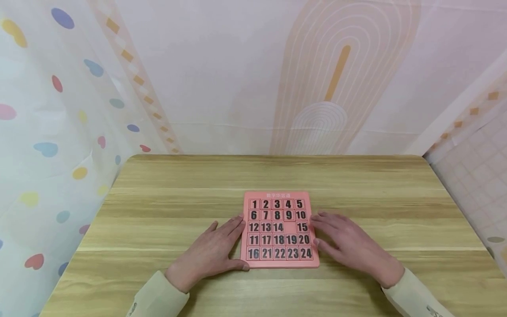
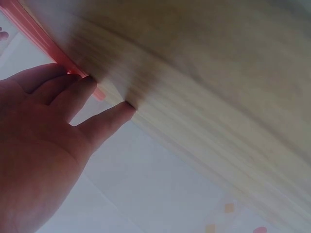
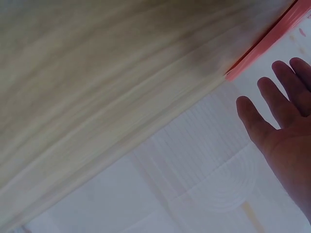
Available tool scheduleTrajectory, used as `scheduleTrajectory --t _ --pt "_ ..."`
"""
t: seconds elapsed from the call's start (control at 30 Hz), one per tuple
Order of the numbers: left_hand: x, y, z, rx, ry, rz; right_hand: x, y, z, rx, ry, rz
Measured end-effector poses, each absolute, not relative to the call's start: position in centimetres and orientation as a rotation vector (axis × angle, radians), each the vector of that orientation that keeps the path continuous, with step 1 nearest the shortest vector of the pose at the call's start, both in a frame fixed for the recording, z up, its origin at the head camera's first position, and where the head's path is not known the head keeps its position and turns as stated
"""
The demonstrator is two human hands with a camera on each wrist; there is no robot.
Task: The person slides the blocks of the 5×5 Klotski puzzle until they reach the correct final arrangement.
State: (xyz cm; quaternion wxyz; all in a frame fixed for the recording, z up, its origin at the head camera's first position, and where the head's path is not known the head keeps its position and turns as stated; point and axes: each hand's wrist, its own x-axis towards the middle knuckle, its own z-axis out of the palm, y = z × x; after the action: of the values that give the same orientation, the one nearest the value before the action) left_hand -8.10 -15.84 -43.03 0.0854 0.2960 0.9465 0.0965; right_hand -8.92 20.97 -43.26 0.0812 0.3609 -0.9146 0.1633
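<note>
A pink sliding number puzzle (image 1: 253, 195) lies flat on the wooden table in the head view, its black-numbered tiles facing up. The bare slot (image 1: 290, 227) is in the middle row, between the tile 14 (image 1: 278, 227) and the tile 15 (image 1: 302, 227). Along the puzzle's left edge my left hand (image 1: 214, 250) rests with extended fingers against the side, the thumb at the lower left corner. My right hand (image 1: 352, 243) is beside the right edge, fingers loosely extended; the right wrist view shows its fingers (image 3: 274, 99) near the pink rim. Neither hand grips the puzzle.
The wood-grain table (image 1: 178, 185) extends around the puzzle on all sides. A pale patterned cloth (image 1: 222, 88) hangs behind its far edge, and a cloth with coloured spots (image 1: 47, 110) hangs at the left.
</note>
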Motion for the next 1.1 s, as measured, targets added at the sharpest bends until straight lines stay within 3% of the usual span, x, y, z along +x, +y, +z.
scheduleTrajectory --t 1.1 --pt "-8.13 -15.81 -43.23 0.888 2.829 0.286 -8.06 20.26 -43.06 1.091 -2.799 0.478"
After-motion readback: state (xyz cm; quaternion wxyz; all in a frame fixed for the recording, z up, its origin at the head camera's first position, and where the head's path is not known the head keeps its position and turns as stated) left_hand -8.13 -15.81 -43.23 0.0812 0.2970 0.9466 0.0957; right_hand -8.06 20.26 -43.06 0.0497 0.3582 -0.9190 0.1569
